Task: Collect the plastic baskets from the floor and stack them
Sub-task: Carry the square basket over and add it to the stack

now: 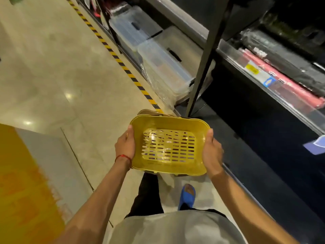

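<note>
1. A yellow basket [168,145] with a slotted bottom is gripped at its two short sides by the left hand [125,148] and right hand [212,152], above the floor [52,67].
2. Right of the basket, a shelf [263,73] carries a yellow label [252,69], unreadable through blur.

Open floor [52,76] leftward; shelving post [207,55], clear bins [165,67] close right.

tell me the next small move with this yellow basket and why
Probably lower the yellow basket straight down onto the brownish basket whose rim shows just beyond it. Both the left hand and right hand grip its sides, so it looks ready to nest.
</note>
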Demonstrator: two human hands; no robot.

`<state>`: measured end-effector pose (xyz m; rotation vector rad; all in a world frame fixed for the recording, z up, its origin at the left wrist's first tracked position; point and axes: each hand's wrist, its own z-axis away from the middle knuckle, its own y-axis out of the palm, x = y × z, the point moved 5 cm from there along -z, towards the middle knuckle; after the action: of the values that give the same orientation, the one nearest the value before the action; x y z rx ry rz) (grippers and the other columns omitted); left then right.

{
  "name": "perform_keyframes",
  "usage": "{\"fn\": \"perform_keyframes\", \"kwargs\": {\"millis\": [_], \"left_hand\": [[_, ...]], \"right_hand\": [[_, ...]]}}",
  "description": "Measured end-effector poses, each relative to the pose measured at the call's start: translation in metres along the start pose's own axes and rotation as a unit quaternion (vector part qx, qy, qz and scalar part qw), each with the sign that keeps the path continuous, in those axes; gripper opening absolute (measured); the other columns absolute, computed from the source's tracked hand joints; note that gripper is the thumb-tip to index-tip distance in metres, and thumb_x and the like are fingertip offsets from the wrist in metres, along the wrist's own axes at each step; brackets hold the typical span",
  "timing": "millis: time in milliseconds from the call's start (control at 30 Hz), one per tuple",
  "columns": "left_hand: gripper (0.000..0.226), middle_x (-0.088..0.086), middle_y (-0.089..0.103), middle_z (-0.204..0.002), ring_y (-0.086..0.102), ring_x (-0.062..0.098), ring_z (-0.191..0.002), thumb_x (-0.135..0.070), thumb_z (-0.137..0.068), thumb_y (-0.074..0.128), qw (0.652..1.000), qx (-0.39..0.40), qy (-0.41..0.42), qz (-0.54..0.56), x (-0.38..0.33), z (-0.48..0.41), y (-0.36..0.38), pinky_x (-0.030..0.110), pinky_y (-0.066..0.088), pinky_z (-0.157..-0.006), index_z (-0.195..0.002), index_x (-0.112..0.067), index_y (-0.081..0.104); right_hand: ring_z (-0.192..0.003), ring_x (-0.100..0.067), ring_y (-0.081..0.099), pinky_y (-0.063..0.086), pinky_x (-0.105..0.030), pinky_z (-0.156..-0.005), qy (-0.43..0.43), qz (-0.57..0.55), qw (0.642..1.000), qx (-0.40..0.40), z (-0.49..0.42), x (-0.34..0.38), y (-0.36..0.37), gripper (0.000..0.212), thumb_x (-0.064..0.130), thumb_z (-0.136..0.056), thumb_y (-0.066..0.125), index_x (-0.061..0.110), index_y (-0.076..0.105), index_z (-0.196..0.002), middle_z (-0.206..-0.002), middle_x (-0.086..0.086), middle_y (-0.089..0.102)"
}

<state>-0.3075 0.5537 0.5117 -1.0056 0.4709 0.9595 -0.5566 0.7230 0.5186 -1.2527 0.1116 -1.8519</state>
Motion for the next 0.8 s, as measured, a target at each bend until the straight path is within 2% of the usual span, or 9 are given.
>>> {"fn": "perform_keyframes", "kwargs": {"millis": [133,200,300,400,467,533,633,700,800], "left_hand": [[0.063,0.009,0.064,-0.13,0.056,0.024,-0.105,-0.065,-0.098,0.034,1.0,0.027,0.003,-0.011,-0.012,-0.056,0.001,0.038,0.041,-0.099,-0.131,-0.02,0.064],[0.062,0.009,0.064,-0.13,0.057,0.025,-0.105,-0.064,-0.098,0.035,0.999,0.037,-0.002,-0.006,-0.018,-0.079,-0.002,0.038,0.041,-0.1,-0.131,-0.02,0.064],[0.06,0.009,0.065,-0.126,0.054,0.021,-0.098,-0.06,-0.1,0.035,0.999,0.051,-0.001,-0.018,-0.027,-0.114,-0.001,0.035,0.04,-0.095,-0.127,-0.018,0.066],[0.057,0.007,0.062,-0.129,0.052,0.019,-0.1,-0.056,-0.101,0.035,0.997,0.073,-0.012,-0.023,-0.031,-0.139,0.008,0.033,0.037,-0.094,-0.131,-0.018,0.063],[0.057,0.004,0.06,-0.125,0.05,0.019,-0.102,-0.056,-0.101,0.035,0.996,0.083,-0.029,-0.023,-0.029,-0.152,0.015,0.035,0.038,-0.098,-0.134,-0.017,0.061],[0.055,0.001,0.058,-0.116,0.051,0.02,-0.102,-0.055,-0.101,0.036,0.995,0.086,-0.039,-0.021,-0.027,-0.162,0.023,0.034,0.038,-0.096,-0.131,-0.017,0.063],[0.042,-0.003,0.056,-0.11,0.052,0.021,-0.099,-0.054,-0.102,0.033,0.995,0.089,-0.044,-0.029,-0.022,-0.178,0.036,0.032,0.035,-0.089,-0.112,-0.027,0.064],[0.044,-0.004,0.055,-0.11,0.052,0.02,-0.099,-0.055,-0.103,0.031,0.994,0.091,-0.044,-0.03,-0.017,-0.185,0.044,0.034,0.035,-0.088,-0.115,-0.026,0.063],[0.048,-0.005,0.055,-0.112,0.052,0.02,-0.101,-0.057,-0.102,0.03,0.994,0.092,-0.052,-0.03,-0.007,-0.194,0.056,0.035,0.036,-0.089,-0.122,-0.026,0.061]], "right_hand": [[-0.056,0.001,0.059,0.036,-0.012,-0.051,0.022,-0.025,0.999,-0.023,-0.016,0.019,0.04,0.062,0.056,-0.106,0.024,0.018,0.062,-0.075,-0.064,0.009,0.06],[-0.06,-0.002,0.063,0.04,-0.016,-0.056,0.032,-0.038,0.999,-0.021,-0.022,0.026,0.061,0.066,0.057,-0.106,0.023,0.015,0.066,-0.078,-0.066,0.006,0.066],[-0.07,-0.005,0.067,0.043,-0.017,-0.059,0.059,-0.046,0.997,-0.027,-0.033,0.03,0.086,0.065,0.061,-0.104,0.023,0.022,0.069,-0.079,-0.071,0.008,0.069],[-0.093,-0.021,0.068,0.05,-0.034,-0.084,0.109,-0.077,0.99,-0.037,-0.045,0.029,0.103,0.066,0.061,-0.104,0.025,0.015,0.073,-0.103,-0.097,-0.005,0.073],[-0.106,-0.03,0.063,0.048,-0.046,-0.101,0.152,-0.097,0.982,-0.055,-0.05,0.029,0.109,0.067,0.062,-0.103,0.028,0.01,0.069,-0.118,-0.112,-0.012,0.069],[-0.102,-0.029,0.06,0.048,-0.045,-0.098,0.167,-0.111,0.977,-0.075,-0.057,0.026,0.115,0.058,0.062,-0.102,0.033,0.017,0.068,-0.107,-0.103,-0.007,0.066],[-0.087,-0.025,0.066,0.056,-0.044,-0.086,0.125,-0.115,0.982,-0.086,-0.074,0.025,0.124,0.046,0.061,-0.102,0.037,0.026,0.065,-0.092,-0.091,-0.005,0.069],[-0.084,-0.033,0.067,0.056,-0.049,-0.085,0.121,-0.088,0.985,-0.089,-0.088,0.021,0.129,0.059,0.061,-0.101,0.036,0.012,0.068,-0.094,-0.09,-0.014,0.07],[-0.103,-0.05,0.061,0.05,-0.057,-0.092,0.131,-0.071,0.986,-0.075,-0.105,0.009,0.137,0.082,0.069,-0.092,0.032,-0.005,0.062,-0.111,-0.108,-0.031,0.065]]}}
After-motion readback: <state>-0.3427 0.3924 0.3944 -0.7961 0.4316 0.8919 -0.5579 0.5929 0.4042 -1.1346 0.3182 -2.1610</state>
